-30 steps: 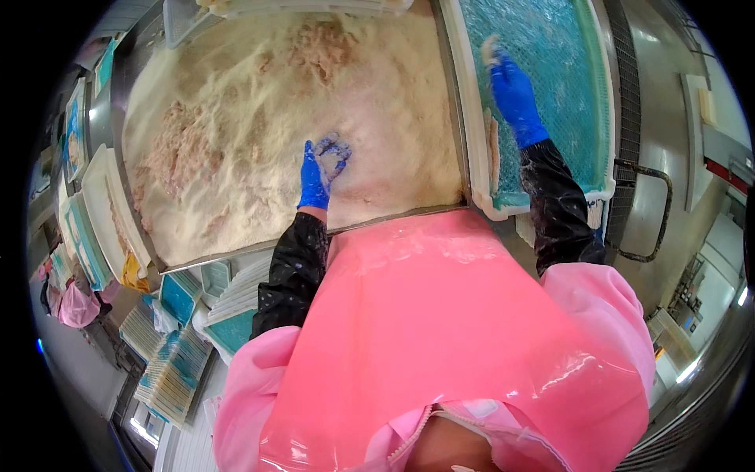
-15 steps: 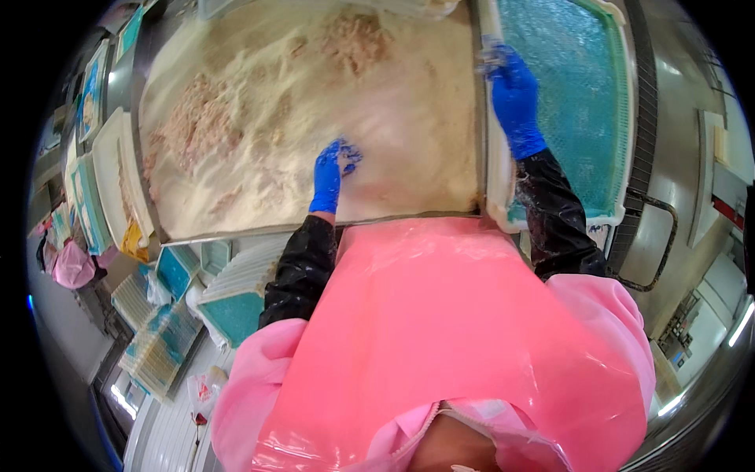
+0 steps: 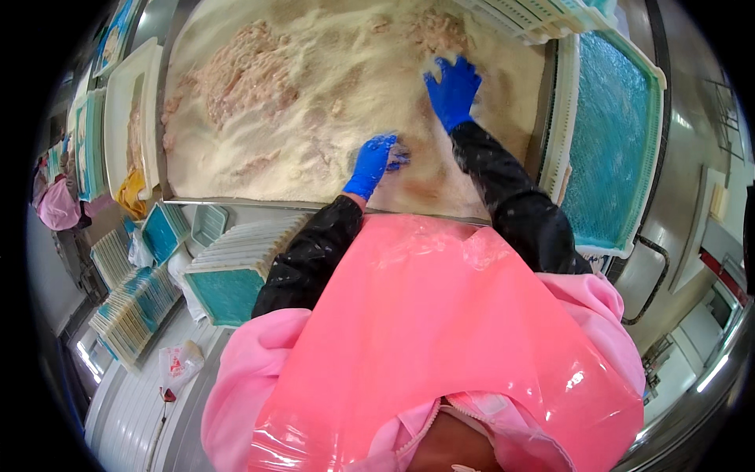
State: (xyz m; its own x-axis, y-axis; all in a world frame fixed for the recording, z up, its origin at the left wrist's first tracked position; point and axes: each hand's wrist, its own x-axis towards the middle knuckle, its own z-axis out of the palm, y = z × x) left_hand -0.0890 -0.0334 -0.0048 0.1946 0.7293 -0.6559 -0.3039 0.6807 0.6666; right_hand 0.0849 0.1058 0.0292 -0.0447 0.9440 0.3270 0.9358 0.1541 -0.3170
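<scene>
Both my hands wear blue gloves over a wide metal-edged tray point(image 3: 259, 202) of pale, crumb-like powder. My right hand point(image 3: 454, 93) is open with fingers spread, just on the near side of a small heap of pink raw meat pieces point(image 3: 439, 31). Lower and to its left, my left hand point(image 3: 373, 167) rests at the powder with fingers apart and bent downward. Powder coats those fingertips, and what lies beneath them is partly hidden. A larger heap of pink meat point(image 3: 244, 72) sits in the powder at the far left.
To the right stands a rack tray with a teal mesh bed point(image 3: 617, 141) and pale rim. Another pale slotted tray point(image 3: 535, 17) overhangs the far right corner. Stacked trays point(image 3: 228, 287) and a plastic bag point(image 3: 179, 363) are at lower left; a white tub point(image 3: 126, 118) stands left.
My right hand has moved left from the teal tray's edge to over the powder, its fingers now spread; the blurred pale thing at them is gone. The view has shifted.
</scene>
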